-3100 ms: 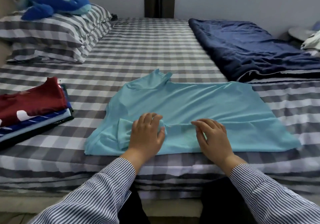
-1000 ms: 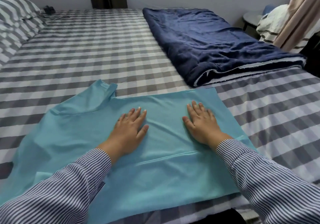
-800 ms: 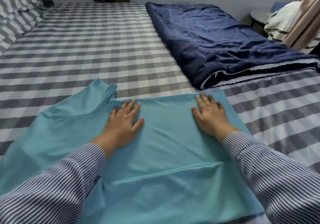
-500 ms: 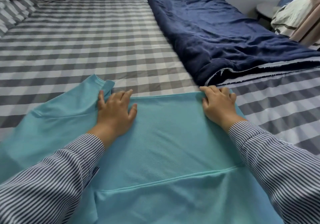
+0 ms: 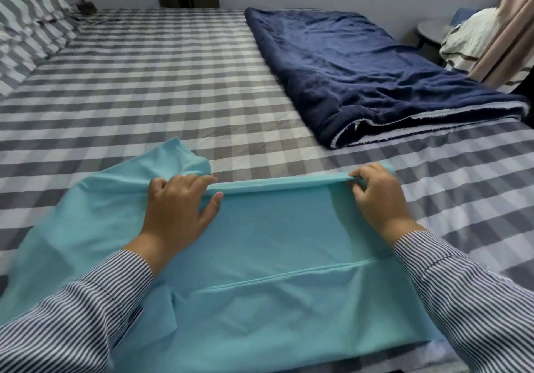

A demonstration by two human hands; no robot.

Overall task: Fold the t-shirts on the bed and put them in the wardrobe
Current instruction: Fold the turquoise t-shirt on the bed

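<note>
1. One teal t-shirt (image 5: 274, 257) covers the near part of the checked bed (image 5: 173, 83), spread flat with its long axis running left to right. A sleeve (image 5: 176, 158) sticks out at the far left, and a folded band already crosses the shirt near the person.
2. Both hands sit at the shirt's far edge (image 5: 283, 183), which is lifted into a taut ridge between them. The cloth to be folded lies nearer than the hands, so I judge the coming move to be a pull of this edge toward the near side.
3. The left hand (image 5: 176, 205) grips the far edge just right of the sleeve, fingers curled over the cloth and thumb out along the ridge.
4. The right hand (image 5: 378, 196) pinches the far right corner, fingers curled round the edge; how much cloth sits under them is probably hidden by the knuckles.
5. A folded navy blanket (image 5: 375, 78) lies well apart at far right.
</note>
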